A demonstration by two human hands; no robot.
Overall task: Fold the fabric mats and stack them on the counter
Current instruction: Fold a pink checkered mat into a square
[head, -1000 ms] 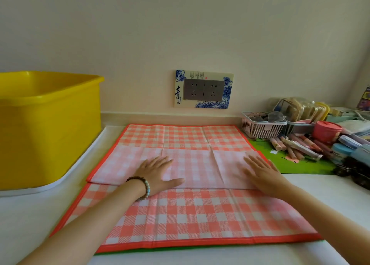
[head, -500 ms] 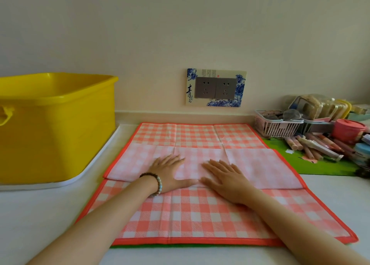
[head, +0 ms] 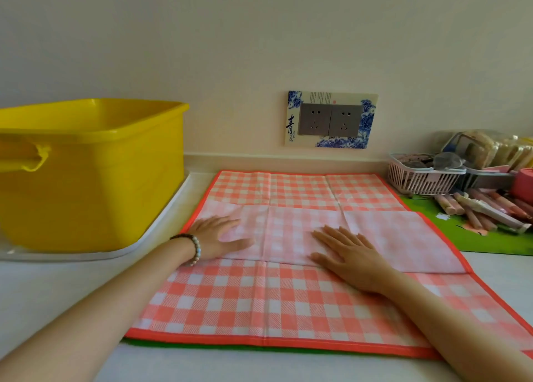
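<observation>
An orange-and-white checked mat [head: 259, 301] with an orange border lies spread on the white counter [head: 43, 295]. A paler band [head: 389, 237] of it, the underside, lies folded across the middle. My left hand [head: 219, 237], with a bead bracelet on the wrist, rests flat near the band's left end. My right hand [head: 349, 254] presses flat on the band near the centre. Both palms are down with fingers spread and hold nothing. A green mat [head: 473, 237] lies underneath, showing at the right and as a thin strip along the front edge.
A yellow plastic tub [head: 95, 174] stands on a white tray [head: 150, 237] at the left. At the back right are a pink basket [head: 418, 177], several tubes [head: 484, 208] and food packs. A wall socket plate [head: 330, 119] is behind the mat.
My left hand has slid left along the folded band to its left end. My right hand first came from the right end to the centre and stays there. The view has shifted left.
</observation>
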